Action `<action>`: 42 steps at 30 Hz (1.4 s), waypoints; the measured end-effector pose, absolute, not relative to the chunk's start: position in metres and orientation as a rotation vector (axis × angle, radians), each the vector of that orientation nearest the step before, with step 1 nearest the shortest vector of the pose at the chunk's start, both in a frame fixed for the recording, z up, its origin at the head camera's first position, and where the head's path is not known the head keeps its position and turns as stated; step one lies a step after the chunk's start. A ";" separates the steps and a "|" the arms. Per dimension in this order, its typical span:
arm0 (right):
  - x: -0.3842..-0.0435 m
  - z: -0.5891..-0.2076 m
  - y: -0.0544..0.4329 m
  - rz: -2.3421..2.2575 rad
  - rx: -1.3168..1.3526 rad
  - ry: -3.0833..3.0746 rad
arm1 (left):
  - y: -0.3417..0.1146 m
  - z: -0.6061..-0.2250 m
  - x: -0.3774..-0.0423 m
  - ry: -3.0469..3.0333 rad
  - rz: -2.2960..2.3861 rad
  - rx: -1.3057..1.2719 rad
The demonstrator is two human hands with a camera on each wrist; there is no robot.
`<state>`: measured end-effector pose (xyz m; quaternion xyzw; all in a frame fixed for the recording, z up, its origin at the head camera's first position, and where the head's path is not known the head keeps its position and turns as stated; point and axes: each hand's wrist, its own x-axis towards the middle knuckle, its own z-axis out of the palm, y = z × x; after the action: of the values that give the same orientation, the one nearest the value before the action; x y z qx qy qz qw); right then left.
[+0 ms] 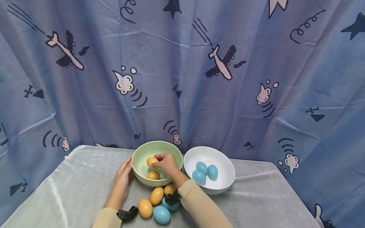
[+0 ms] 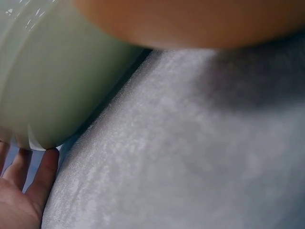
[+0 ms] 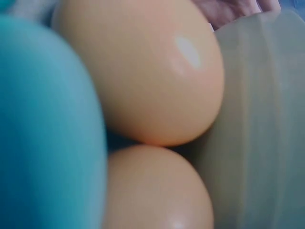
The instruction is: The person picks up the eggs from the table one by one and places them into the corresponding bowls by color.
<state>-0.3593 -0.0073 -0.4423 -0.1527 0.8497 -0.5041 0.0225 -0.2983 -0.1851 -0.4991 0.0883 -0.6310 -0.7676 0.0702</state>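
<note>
My right hand (image 1: 169,165) reaches over the rim of a green bowl (image 1: 137,163) and pinches an orange egg (image 1: 151,161) between thumb and fingers, inside the bowl. Below it, another orange egg (image 1: 153,175) lies in the same bowl. On the bowl's left side rests my left hand (image 1: 122,178), its fingers extended. In the left wrist view, the fingertips of this left hand (image 2: 28,188) touch the bowl's outer wall (image 2: 62,86). The right wrist view is filled by a blue egg (image 3: 47,133) and two orange eggs (image 3: 147,71) beside the bowl; the right hand's fingers are hidden there.
A white bowl (image 1: 226,169) with three blue eggs (image 1: 212,172) stands right of the green one. In front, on the grey cloth (image 1: 85,180), lie three orange eggs (image 1: 145,208) and two blue eggs (image 1: 161,215), close to both wrists. A patterned blue curtain (image 1: 159,63) hangs behind.
</note>
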 end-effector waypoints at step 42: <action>-0.357 -0.436 -0.007 -1.303 -0.380 2.670 | -0.184 -0.498 -0.298 -1.873 -2.318 0.266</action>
<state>-0.3571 -0.0068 -0.4358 -0.1265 0.8890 -0.4339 0.0732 -0.2982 -0.1844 -0.4984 0.0886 -0.6244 -0.7725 0.0748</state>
